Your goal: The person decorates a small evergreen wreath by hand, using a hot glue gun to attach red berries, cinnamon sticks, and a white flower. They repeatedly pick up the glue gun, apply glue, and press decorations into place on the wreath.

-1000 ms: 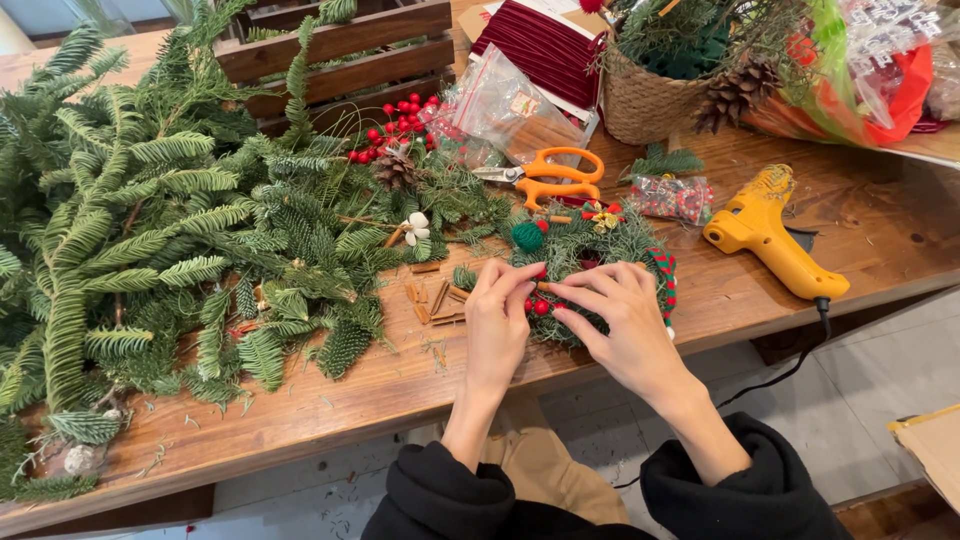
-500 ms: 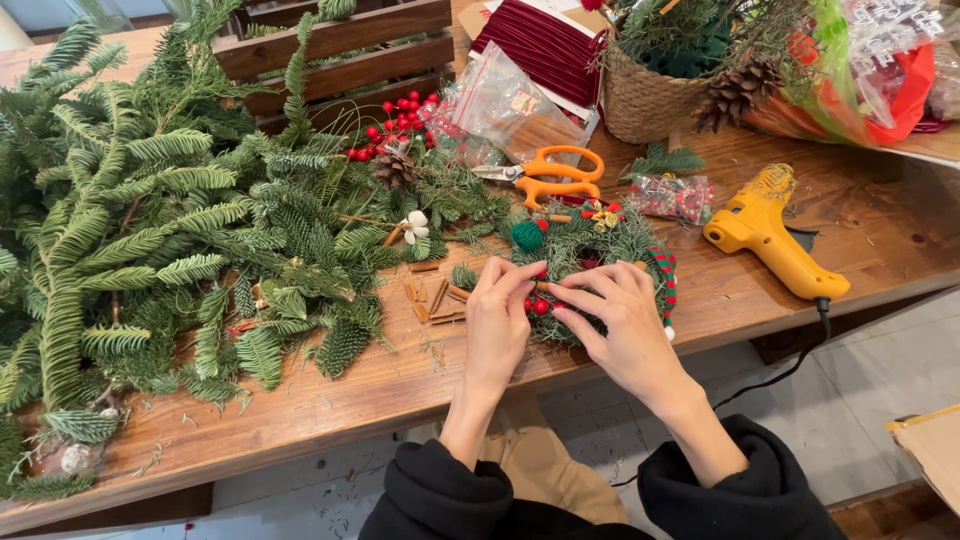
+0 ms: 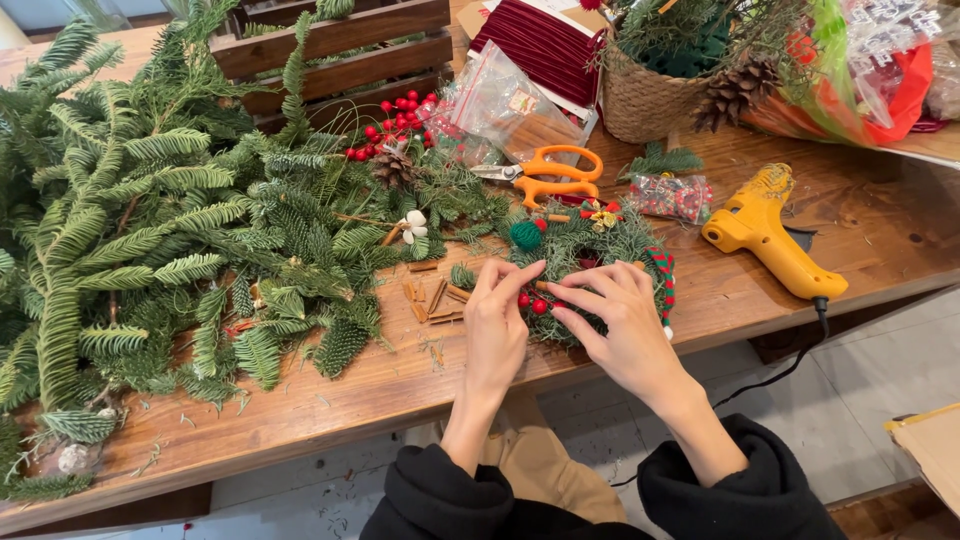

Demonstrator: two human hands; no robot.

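Both hands are decorating a small green wreath (image 3: 590,250) at the table's (image 3: 400,380) near edge: the left hand (image 3: 497,325) and right hand (image 3: 620,330) have fingertips pinched together on red berries (image 3: 532,302) at the wreath's seven o'clock. Seating them looks like it calls for a steady press. A clear plastic bag (image 3: 500,100) lies at eleven o'clock, a small bead packet (image 3: 668,195) at one o'clock.

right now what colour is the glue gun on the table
Yellow; the glue gun lies right of the small wreath, seen clearly in the head view.
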